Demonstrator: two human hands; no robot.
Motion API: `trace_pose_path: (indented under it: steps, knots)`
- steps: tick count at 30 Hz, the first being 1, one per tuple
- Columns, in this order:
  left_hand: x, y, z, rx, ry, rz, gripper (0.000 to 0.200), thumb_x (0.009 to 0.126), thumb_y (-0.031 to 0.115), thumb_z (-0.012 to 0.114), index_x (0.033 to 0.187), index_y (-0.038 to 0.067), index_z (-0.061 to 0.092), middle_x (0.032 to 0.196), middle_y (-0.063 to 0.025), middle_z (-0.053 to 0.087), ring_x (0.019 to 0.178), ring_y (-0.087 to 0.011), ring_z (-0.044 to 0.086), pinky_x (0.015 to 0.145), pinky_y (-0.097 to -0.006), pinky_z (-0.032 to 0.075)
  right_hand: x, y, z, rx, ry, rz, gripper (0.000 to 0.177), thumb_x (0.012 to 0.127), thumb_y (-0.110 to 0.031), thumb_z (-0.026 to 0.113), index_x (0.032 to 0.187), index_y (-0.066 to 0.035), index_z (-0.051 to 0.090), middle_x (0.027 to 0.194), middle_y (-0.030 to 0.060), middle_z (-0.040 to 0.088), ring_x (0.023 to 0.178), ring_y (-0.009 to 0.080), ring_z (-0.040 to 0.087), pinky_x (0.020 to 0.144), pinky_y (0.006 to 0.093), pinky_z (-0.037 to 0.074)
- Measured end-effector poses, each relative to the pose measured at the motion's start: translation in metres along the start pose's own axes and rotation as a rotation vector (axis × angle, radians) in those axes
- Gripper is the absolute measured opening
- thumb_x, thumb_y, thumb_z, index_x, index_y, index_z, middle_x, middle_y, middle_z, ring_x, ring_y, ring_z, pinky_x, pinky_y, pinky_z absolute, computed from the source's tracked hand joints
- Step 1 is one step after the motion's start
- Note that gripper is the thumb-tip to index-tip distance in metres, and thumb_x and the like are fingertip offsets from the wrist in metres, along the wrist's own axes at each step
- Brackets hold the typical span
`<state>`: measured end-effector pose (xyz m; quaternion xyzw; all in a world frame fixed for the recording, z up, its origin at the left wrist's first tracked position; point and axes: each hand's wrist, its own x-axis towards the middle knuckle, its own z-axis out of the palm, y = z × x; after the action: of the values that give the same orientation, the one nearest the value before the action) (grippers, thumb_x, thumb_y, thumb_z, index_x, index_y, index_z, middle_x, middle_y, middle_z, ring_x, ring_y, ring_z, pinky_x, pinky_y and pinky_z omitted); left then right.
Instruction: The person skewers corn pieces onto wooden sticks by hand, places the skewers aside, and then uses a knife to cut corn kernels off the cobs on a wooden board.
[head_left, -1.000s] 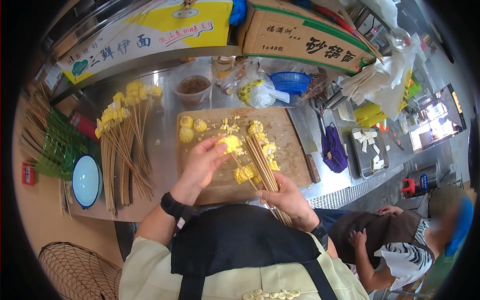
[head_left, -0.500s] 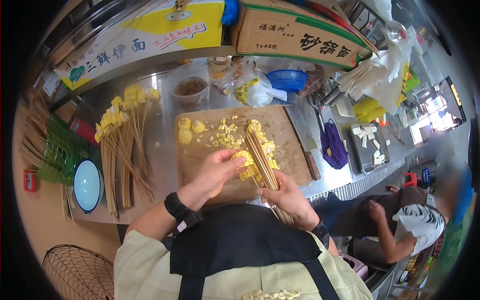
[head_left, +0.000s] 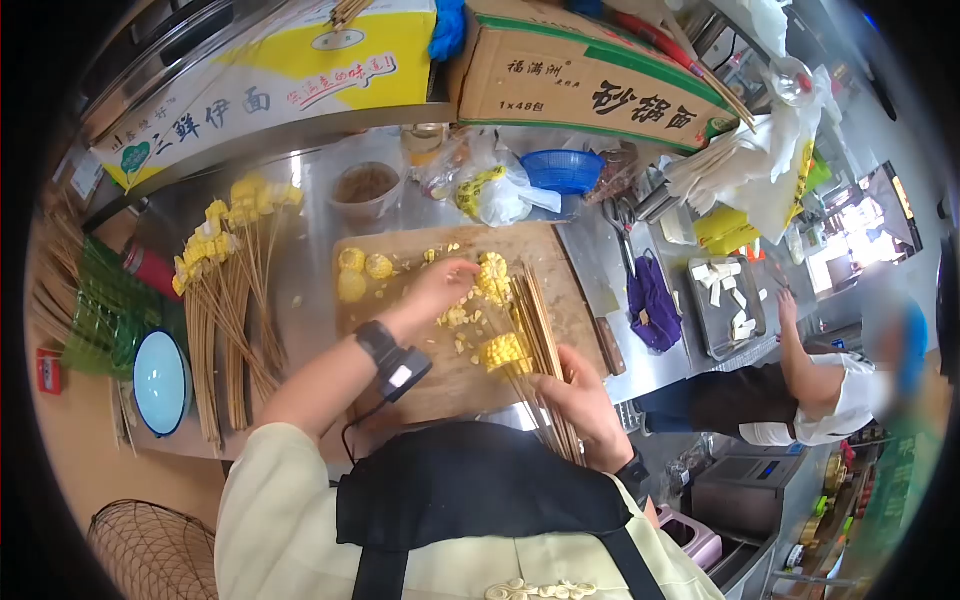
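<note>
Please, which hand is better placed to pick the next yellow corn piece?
Left, I think: the left hand is beside a yellow corn piece, while the right hand grips thin brown wooden skewers.

Left hand: forearm extended, fingers bunched forward. Right hand: raised, fingers curled closed. Both wrists banded.

Yellow corn (cut) on skewers

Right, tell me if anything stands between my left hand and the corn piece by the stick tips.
Nothing visible stands between the left hand and that corn piece; the fingertips are right beside it. The bundled sticks in the right hand rise on the corn's other side.
</note>
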<state>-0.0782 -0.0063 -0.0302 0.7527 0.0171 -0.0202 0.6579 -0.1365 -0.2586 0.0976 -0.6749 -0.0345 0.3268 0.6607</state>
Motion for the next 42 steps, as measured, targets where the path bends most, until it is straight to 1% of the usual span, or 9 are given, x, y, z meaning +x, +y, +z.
trace_pose_path:
  steps: [2, 5, 12, 15, 18, 21, 25, 35, 42]
  knots:
    - [0.019, -0.015, 0.005, 0.458, 0.054, 0.357, 0.034, 0.079, -0.005, 0.056, 0.111, 0.005, 0.06, 0.119, -0.0068, 0.056, 0.106, -0.0233, 0.055, 0.089, -0.0323, 0.046, 0.0, -0.001, -0.003, 0.086, -0.033, 0.032, 0.031, 0.082, -0.003, 0.064, 0.111, 0.0, 0.055, 0.083, -0.0012, 0.057, 0.066, 0.0054, 0.049, 0.058, 0.0195, 0.039]
    - [0.033, -0.024, 0.013, 0.688, -0.022, 0.413, 0.038, 0.075, -0.007, 0.057, 0.11, 0.009, 0.061, 0.119, -0.008, 0.053, 0.112, -0.0277, 0.051, 0.094, -0.0351, 0.043, 0.005, 0.006, -0.008, 0.061, -0.083, 0.045, 0.027, 0.083, -0.005, 0.062, 0.109, -0.002, 0.055, 0.082, -0.001, 0.057, 0.07, 0.0055, 0.052, 0.06, 0.0203, 0.042]
    - [0.032, -0.008, 0.014, 0.893, -0.012, 0.364, 0.043, 0.071, -0.001, 0.067, 0.111, 0.01, 0.056, 0.107, -0.0095, 0.05, 0.105, -0.0294, 0.05, 0.09, -0.0378, 0.043, 0.01, -0.002, 0.001, 0.091, -0.17, 0.126, 0.017, 0.083, -0.006, 0.066, 0.095, -0.003, 0.054, 0.071, -0.0025, 0.052, 0.057, 0.0056, 0.047, 0.052, 0.0189, 0.038]
    - [0.021, 0.001, 0.009, 0.782, 0.002, 0.394, 0.038, 0.072, 0.003, 0.07, 0.107, 0.007, 0.055, 0.105, -0.0095, 0.051, 0.102, -0.0287, 0.052, 0.088, -0.0366, 0.044, 0.011, 0.003, 0.001, 0.087, -0.184, 0.116, 0.014, 0.085, -0.007, 0.065, 0.095, -0.004, 0.055, 0.071, -0.0027, 0.052, 0.057, 0.0051, 0.048, 0.052, 0.0183, 0.038]
    - [0.011, -0.007, 0.007, 0.423, 0.174, 0.311, 0.033, 0.078, 0.009, 0.07, 0.106, 0.003, 0.053, 0.104, -0.0093, 0.053, 0.093, -0.0219, 0.055, 0.08, -0.0329, 0.047, 0.009, 0.006, -0.001, 0.105, -0.163, 0.143, 0.011, 0.086, -0.008, 0.065, 0.092, -0.005, 0.056, 0.071, -0.002, 0.054, 0.058, 0.0049, 0.049, 0.052, 0.0181, 0.038]
    - [-0.005, -0.013, -0.012, -0.17, -0.006, -0.066, 0.028, 0.085, 0.013, 0.067, 0.106, 0.001, 0.051, 0.108, -0.0092, 0.055, 0.082, -0.0153, 0.057, 0.073, -0.0278, 0.048, 0.01, 0.011, -0.001, 0.118, -0.201, 0.129, 0.009, 0.087, -0.009, 0.064, 0.09, -0.006, 0.057, 0.071, -0.0014, 0.056, 0.058, 0.0047, 0.05, 0.052, 0.018, 0.039]
    - [-0.06, 0.04, -0.02, -0.797, 0.08, -0.276, 0.029, 0.092, 0.02, 0.059, 0.113, 0.002, 0.051, 0.103, -0.0071, 0.06, 0.089, -0.0173, 0.062, 0.073, -0.0269, 0.053, 0.008, 0.006, 0.009, 0.04, -0.198, 0.173, 0.009, 0.085, -0.009, 0.065, 0.087, -0.005, 0.058, 0.067, 0.0007, 0.057, 0.054, 0.0059, 0.05, 0.051, 0.0184, 0.038]
    - [-0.1, 0.059, -0.015, -0.947, 0.097, -0.202, 0.028, 0.094, 0.024, 0.058, 0.114, 0.004, 0.055, 0.106, -0.0058, 0.062, 0.085, -0.0121, 0.061, 0.069, -0.0201, 0.05, 0.001, 0.003, 0.016, -0.034, -0.287, 0.167, 0.01, 0.086, -0.008, 0.066, 0.088, -0.005, 0.057, 0.067, -0.0001, 0.057, 0.055, 0.0051, 0.053, 0.046, 0.0175, 0.037]
    - [-0.107, 0.071, -0.012, -0.678, 0.194, -0.156, 0.03, 0.09, 0.019, 0.063, 0.114, 0.004, 0.055, 0.101, -0.0034, 0.063, 0.085, -0.0101, 0.059, 0.072, -0.0216, 0.049, -0.004, 0.004, 0.018, -0.048, -0.304, 0.141, 0.01, 0.086, -0.008, 0.065, 0.09, -0.006, 0.057, 0.069, -0.0026, 0.056, 0.057, 0.0043, 0.054, 0.046, 0.0168, 0.037]
